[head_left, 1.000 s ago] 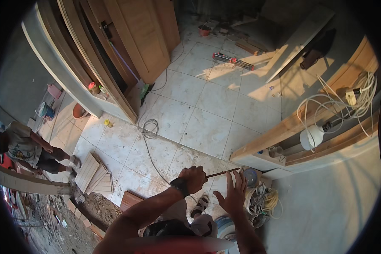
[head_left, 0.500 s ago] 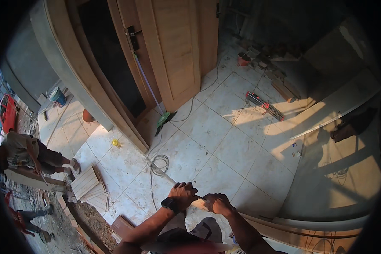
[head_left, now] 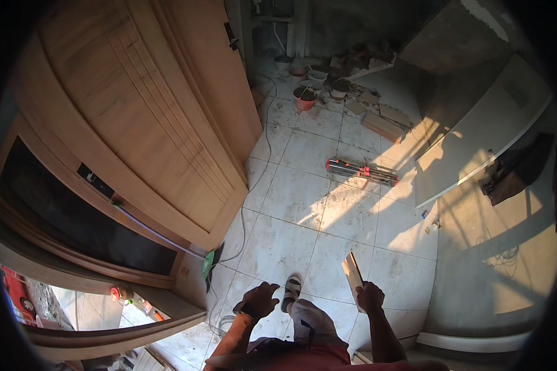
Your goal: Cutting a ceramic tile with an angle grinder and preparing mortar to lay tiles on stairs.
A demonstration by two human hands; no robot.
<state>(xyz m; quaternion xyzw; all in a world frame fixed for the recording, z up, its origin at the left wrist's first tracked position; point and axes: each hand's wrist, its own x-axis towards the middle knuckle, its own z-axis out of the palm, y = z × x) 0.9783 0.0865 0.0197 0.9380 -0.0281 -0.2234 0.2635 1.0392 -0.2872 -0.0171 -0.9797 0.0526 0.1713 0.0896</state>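
My right hand is closed around the lower end of a short flat wooden board, which points up and away from me. Nothing is in my left hand; it hangs over the tiled floor with its fingers loosely curled, and a dark band sits on that wrist. My sandalled foot stands on the white tiles between the two hands.
A large wooden door leans open at the left, with a green wedge at its foot. A red tile cutter lies on the floor ahead. Buckets and rubble sit at the far end. A cable runs along the tiles.
The view has swung from a doorway and a ledge into the tiled room. My hands, together half a second ago, have parted. The right one now holds a board.
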